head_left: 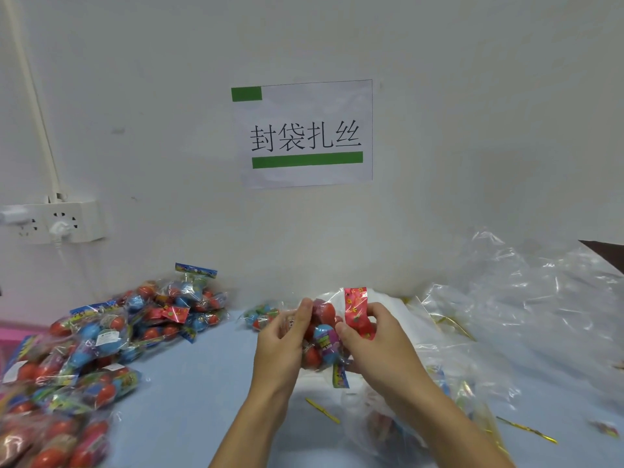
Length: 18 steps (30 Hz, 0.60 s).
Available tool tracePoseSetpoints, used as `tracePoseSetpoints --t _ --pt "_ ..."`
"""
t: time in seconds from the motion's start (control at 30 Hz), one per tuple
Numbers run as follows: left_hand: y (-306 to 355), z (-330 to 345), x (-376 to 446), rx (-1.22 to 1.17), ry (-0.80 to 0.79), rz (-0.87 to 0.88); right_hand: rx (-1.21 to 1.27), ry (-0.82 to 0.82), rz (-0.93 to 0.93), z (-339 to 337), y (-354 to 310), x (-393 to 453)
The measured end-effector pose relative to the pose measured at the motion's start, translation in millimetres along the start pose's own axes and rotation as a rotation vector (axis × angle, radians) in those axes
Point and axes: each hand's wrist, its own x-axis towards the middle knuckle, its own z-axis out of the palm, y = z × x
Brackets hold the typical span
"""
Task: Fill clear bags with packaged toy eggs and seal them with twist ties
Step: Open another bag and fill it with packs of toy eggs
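You have two hands up over the blue table (pixel 209 383). Your left hand (pixel 282 339) and your right hand (pixel 366 336) both hold one clear bag (pixel 324 336) between them, just above the table. The fingers of each hand are curled round the sides of the bag. Inside the bag you can see red, blue and purple toy eggs in their shiny packs; they are bunched too close to count. A red paper tag sticks up at the top of the bag, by your right fingers.

On your left lies one big pile of egg packs (pixel 101 339), far too many to count. One small egg pack (pixel 261 315) lies just behind your left hand.

On your right is a heap of empty clear bags (pixel 526 298), all crumpled together.

Gold twist ties lie on the table: one (pixel 322 410) between your arms, one (pixel 526 430) at the far right, and more under the plastic.

One paper sign (pixel 305 133) with two green bars hangs on the wall. One white socket strip (pixel 54 222) is on the wall at the left.
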Motion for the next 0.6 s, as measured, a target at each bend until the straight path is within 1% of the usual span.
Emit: tracePoseSetpoints --t 0.2,0.3,0.37,0.47,0.6 --pt "-2 1 -1 0.021 -0.176 -0.063 -0.088 0.123 -0.007 0 1 2" --pt "-4 3 -3 0.040 -0.147 -0.041 -0.089 0.117 -0.007 0 0 2" --pt "-4 3 -2 0.034 -0.099 -0.006 -0.081 0.073 -0.020 0 -1 1" --pt "1 -2 0 -0.025 -0.035 0.032 0.033 -0.039 0.003 -3 -4 -1" --pt "5 -4 -4 -0.096 -0.071 -0.015 0.202 -0.221 0.102 -7 -14 -6"
